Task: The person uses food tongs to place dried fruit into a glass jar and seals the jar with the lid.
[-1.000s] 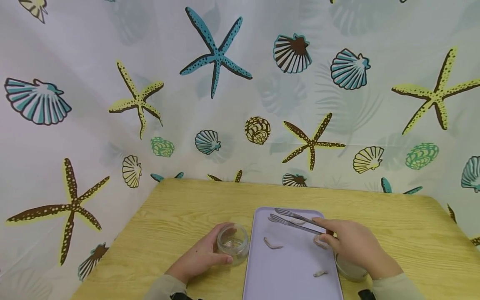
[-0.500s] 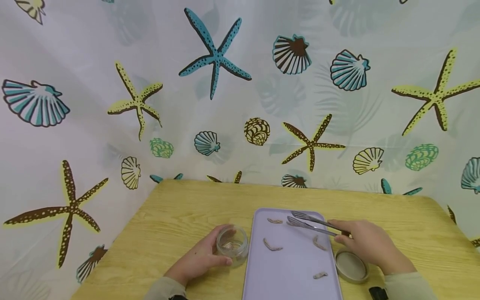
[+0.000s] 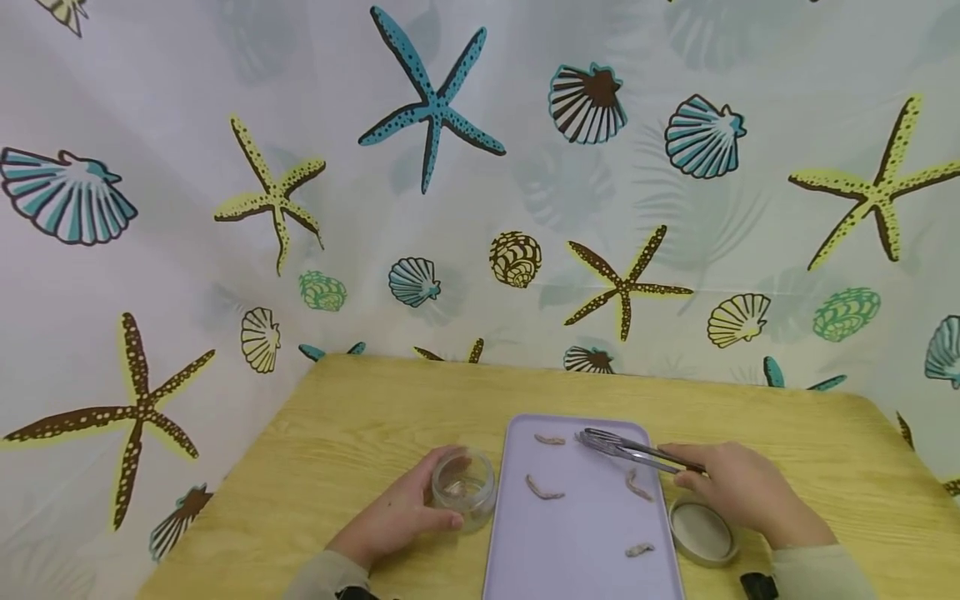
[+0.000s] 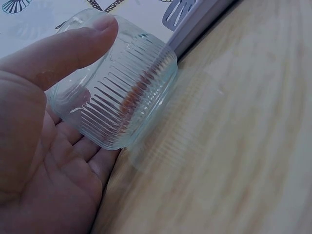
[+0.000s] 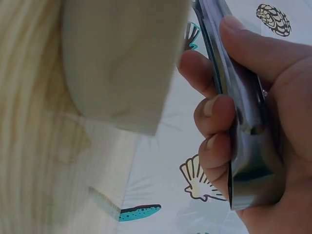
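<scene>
My left hand (image 3: 405, 507) holds a clear glass jar (image 3: 463, 492) upright on the table, left of the tray. In the left wrist view the thumb lies across the side of the ribbed jar (image 4: 122, 97), and a blurred reddish-brown patch shows through its glass. My right hand (image 3: 738, 487) grips metal tongs (image 3: 637, 451), fingers wrapped round the handle in the right wrist view. The slotted tips are close together over the far part of the lilac tray (image 3: 577, 550). Several small, dried, twisted brownish pieces (image 3: 543, 488) lie apart on that tray; nothing shows clearly between the tips.
A round, shallow beige lid or dish (image 3: 702, 531) sits by the tray's right edge, under my right forearm side. All stands on a wood-grain table (image 3: 360, 433). A curtain (image 3: 465, 208) printed with starfish and shells hangs behind and at both sides.
The tongs have moved right with my right hand, uncovering a piece at the tray's far left. Their tips have come closer together. The left hand and jar stay put.
</scene>
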`<control>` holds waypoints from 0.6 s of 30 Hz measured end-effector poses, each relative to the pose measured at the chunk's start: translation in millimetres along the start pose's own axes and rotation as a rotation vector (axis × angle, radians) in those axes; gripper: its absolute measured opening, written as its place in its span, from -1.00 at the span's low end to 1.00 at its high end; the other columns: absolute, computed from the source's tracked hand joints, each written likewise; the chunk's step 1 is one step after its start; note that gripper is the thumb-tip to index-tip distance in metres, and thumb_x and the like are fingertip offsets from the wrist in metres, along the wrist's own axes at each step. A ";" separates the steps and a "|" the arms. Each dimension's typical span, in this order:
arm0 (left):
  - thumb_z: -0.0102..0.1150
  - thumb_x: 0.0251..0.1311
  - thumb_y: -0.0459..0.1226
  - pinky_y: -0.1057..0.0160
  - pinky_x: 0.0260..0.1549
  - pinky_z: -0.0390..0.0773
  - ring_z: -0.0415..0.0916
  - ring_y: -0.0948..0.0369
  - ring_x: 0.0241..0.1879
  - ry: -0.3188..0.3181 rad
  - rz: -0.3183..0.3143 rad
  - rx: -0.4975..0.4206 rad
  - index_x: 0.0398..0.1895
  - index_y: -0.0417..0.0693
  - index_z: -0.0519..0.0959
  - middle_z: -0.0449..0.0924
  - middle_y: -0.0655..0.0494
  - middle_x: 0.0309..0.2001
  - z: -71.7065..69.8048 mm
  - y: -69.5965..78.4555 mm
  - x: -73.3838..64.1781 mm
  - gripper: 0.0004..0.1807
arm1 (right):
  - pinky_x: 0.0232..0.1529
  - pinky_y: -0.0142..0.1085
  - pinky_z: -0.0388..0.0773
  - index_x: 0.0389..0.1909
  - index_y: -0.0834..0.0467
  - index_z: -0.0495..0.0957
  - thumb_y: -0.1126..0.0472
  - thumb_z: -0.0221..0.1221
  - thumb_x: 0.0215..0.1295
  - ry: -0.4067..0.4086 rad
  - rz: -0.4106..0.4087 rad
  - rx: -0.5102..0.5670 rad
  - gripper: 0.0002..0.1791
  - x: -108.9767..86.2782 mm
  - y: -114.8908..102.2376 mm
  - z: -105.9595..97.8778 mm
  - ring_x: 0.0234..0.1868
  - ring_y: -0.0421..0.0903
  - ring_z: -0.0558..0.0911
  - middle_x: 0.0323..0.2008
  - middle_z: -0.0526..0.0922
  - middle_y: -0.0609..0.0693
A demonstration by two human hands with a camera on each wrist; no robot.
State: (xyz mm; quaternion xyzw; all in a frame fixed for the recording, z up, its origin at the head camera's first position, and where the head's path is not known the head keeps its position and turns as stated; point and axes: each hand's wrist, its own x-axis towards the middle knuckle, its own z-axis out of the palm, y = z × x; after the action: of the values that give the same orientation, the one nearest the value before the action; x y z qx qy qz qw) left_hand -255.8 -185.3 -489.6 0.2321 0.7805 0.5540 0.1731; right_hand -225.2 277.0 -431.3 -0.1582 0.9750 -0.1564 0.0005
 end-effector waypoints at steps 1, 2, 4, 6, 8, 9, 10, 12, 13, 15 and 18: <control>0.51 0.12 -0.17 0.49 0.24 0.19 0.17 0.07 0.46 0.004 0.002 0.004 0.52 0.14 0.16 0.28 0.04 0.47 0.4 0.2 0.0 -0.05 | -0.40 -0.18 0.39 0.27 -0.12 0.61 0.01 0.31 0.35 0.009 -0.004 -0.004 -0.53 -0.3 0.4 -0.1 -0.42 -0.20 0.46 -0.15 0.73 -0.15; 0.51 0.11 -0.17 0.49 0.24 0.18 0.16 0.09 0.46 0.007 0.001 0.010 0.52 0.15 0.16 0.29 0.05 0.47 0.7 -0.2 0.2 -0.05 | -0.42 -0.19 0.38 0.26 -0.12 0.62 0.02 0.31 0.34 0.019 -0.009 -0.011 -0.54 -0.5 0.7 -0.2 -0.43 -0.20 0.45 -0.12 0.74 -0.13; 0.52 0.11 -0.16 0.47 0.25 0.17 0.16 0.08 0.47 0.010 0.002 0.015 0.51 0.15 0.17 0.29 0.05 0.47 0.8 -0.1 0.1 -0.06 | -0.45 -0.21 0.35 0.25 -0.13 0.63 0.02 0.32 0.33 0.026 -0.012 -0.018 -0.54 -1.0 0.3 -0.8 -0.47 -0.19 0.43 -0.20 0.73 -0.16; 0.52 0.10 -0.16 0.43 0.27 0.17 0.16 0.10 0.47 0.010 -0.005 0.017 0.51 0.17 0.18 0.29 0.06 0.46 0.8 0.2 0.3 -0.05 | -0.48 -0.22 0.33 0.25 -0.13 0.63 0.01 0.32 0.32 0.029 -0.013 -0.021 -0.54 -1.9 -0.3 -1.4 -0.50 -0.19 0.41 -0.26 0.73 -0.17; 0.52 0.10 -0.17 0.37 0.30 0.17 0.16 0.09 0.46 0.008 -0.004 0.017 0.51 0.15 0.18 0.29 0.04 0.47 0.7 0.0 0.5 -0.05 | -0.49 -0.22 0.32 0.25 -0.14 0.63 0.00 0.32 0.33 0.032 -0.007 -0.027 -0.55 -2.6 -1.3 -2.3 -0.51 -0.19 0.40 -0.30 0.71 -0.18; 0.52 0.11 -0.17 0.33 0.32 0.17 0.17 0.08 0.46 0.008 -0.003 0.016 0.51 0.14 0.18 0.29 0.04 0.47 0.7 0.1 0.6 -0.06 | -0.49 -0.22 0.32 0.25 -0.14 0.63 0.00 0.31 0.34 0.033 -0.001 -0.024 -0.55 -2.9 -2.0 -3.0 -0.52 -0.19 0.40 -0.31 0.71 -0.19; 0.52 0.11 -0.18 0.31 0.33 0.17 0.17 0.08 0.46 0.007 -0.004 0.014 0.51 0.13 0.18 0.28 0.03 0.47 0.7 0.3 0.9 -0.06 | -0.49 -0.22 0.32 0.25 -0.13 0.63 -0.01 0.30 0.34 0.036 -0.002 -0.026 -0.55 -3.0 -2.1 -3.6 -0.51 -0.19 0.40 -0.30 0.72 -0.18; 0.52 0.11 -0.18 0.30 0.32 0.17 0.17 0.08 0.46 0.009 -0.007 0.008 0.52 0.13 0.17 0.28 0.04 0.47 0.7 0.5 1.4 -0.06 | -0.50 -0.22 0.31 0.26 -0.12 0.62 0.00 0.29 0.36 0.039 -0.003 -0.023 -0.55 -3.1 -2.9 -5.1 -0.52 -0.19 0.40 -0.32 0.71 -0.18; 0.52 0.11 -0.18 0.32 0.32 0.18 0.17 0.08 0.46 0.010 -0.008 0.009 0.52 0.13 0.17 0.28 0.04 0.47 0.6 0.5 1.6 -0.06 | -0.50 -0.22 0.30 0.26 -0.12 0.62 0.00 0.29 0.36 0.040 -0.002 -0.023 -0.55 -3.0 -3.3 -6.0 -0.52 -0.19 0.39 -0.33 0.70 -0.19; 0.51 0.11 -0.18 0.37 0.29 0.19 0.17 0.10 0.46 0.011 -0.015 0.004 0.52 0.15 0.16 0.28 0.06 0.47 0.5 0.6 1.8 -0.05 | -0.51 -0.22 0.29 0.27 -0.11 0.61 0.01 0.28 0.37 0.043 -0.007 -0.018 -0.55 -2.9 -4.4 -7.8 -0.54 -0.20 0.38 -0.35 0.69 -0.21; 0.51 0.12 -0.19 0.45 0.24 0.21 0.16 0.12 0.46 0.008 -0.023 -0.010 0.52 0.19 0.16 0.27 0.10 0.47 0.6 -0.1 1.9 -0.05 | -0.50 -0.23 0.30 0.28 -0.10 0.60 0.01 0.27 0.38 0.049 -0.024 -0.018 -0.55 -3.7 -6.0 -9.3 -0.54 -0.22 0.39 -0.35 0.70 -0.22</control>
State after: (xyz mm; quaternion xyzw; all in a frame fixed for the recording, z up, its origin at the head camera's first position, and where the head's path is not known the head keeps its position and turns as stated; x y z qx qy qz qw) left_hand -257.1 -183.8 -489.9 0.2202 0.7810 0.5568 0.1774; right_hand -220.4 275.5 -420.9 -0.1662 0.9740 -0.1515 -0.0267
